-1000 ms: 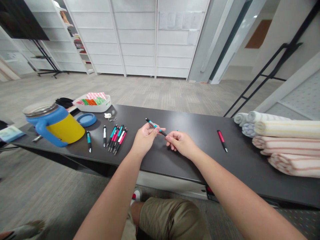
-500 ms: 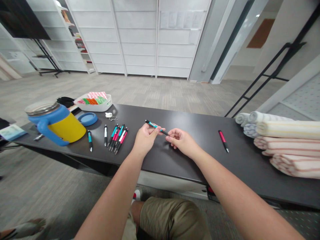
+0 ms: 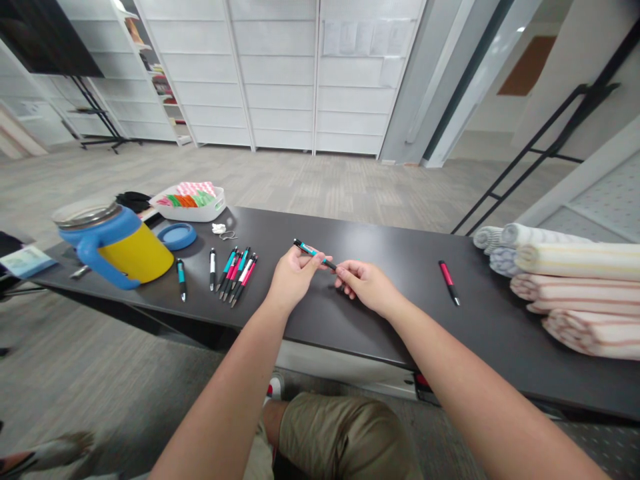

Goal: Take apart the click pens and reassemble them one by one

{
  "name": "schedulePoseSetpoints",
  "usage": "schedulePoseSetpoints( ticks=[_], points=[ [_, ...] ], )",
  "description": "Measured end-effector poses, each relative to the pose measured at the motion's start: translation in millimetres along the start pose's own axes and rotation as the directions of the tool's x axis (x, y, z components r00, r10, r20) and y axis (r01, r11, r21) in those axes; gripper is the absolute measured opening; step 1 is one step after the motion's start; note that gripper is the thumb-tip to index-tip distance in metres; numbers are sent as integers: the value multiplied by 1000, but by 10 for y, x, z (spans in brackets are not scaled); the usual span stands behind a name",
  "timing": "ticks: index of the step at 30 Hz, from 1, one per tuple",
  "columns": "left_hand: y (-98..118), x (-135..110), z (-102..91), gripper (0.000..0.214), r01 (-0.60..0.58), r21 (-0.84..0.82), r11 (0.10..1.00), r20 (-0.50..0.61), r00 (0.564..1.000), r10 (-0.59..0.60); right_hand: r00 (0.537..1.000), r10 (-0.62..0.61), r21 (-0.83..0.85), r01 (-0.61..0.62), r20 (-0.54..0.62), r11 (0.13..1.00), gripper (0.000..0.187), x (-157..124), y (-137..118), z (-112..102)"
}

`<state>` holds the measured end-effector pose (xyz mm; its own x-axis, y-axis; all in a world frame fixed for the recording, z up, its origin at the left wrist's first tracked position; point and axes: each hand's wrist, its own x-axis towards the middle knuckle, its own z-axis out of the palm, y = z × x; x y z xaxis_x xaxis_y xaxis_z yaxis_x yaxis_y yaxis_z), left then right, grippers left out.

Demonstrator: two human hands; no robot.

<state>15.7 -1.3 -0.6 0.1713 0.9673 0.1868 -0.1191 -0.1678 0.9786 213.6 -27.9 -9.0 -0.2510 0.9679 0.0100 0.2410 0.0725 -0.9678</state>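
Observation:
A blue and black pen (image 3: 306, 249) is held between both hands, just above the dark table (image 3: 390, 247). My left hand (image 3: 293, 277) is closed round its barrel, the thumb lying along it. At the other end, the fingertips of my right hand (image 3: 363, 283) pinch the black tip part, which they partly hide. To the left lie a group of blue, pink and white pens (image 3: 237, 277), a separate white and black pen (image 3: 213, 270) and another blue pen (image 3: 181, 280). A pink and black pen (image 3: 449, 283) lies alone on the right.
At the left, a blue and yellow jug (image 3: 117, 247) rests beside a blue lid (image 3: 177, 236). Behind them is a white basket (image 3: 200, 212) of colourful packets, with a small white item (image 3: 219, 229) near it. Rolled striped cloths (image 3: 575, 280) are stacked at the right end.
Both hands keep hold of the pen in nearly the same pose. The whole view has shifted slightly; the right fingers sit marginally differently on the pen's end.

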Motion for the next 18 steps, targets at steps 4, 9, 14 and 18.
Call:
schedulePoseSetpoints(
  ticks=[4, 9, 14, 18],
  points=[
    [-14, 5, -9, 36, 5, 22, 1000, -17, 1000, -4, 998, 33, 38, -31, -61, 999, 43, 15, 14, -7],
    [-73, 65, -100, 37, 43, 56, 998, -163, 986, -34, 979, -186, -422, 137, -78, 896, 31, -198, -105, 20],
    [-183, 156, -167, 38, 49, 80, 996, -223, 974, -30, 948, -293, -636, 304, 126, 709, 33, -413, -141, 53],
    [-201, 155, -147, 33, 26, 105, 994, -196, 981, -5, 950, -288, -664, 292, 120, 688, 19, -373, -52, 35]
  ],
)
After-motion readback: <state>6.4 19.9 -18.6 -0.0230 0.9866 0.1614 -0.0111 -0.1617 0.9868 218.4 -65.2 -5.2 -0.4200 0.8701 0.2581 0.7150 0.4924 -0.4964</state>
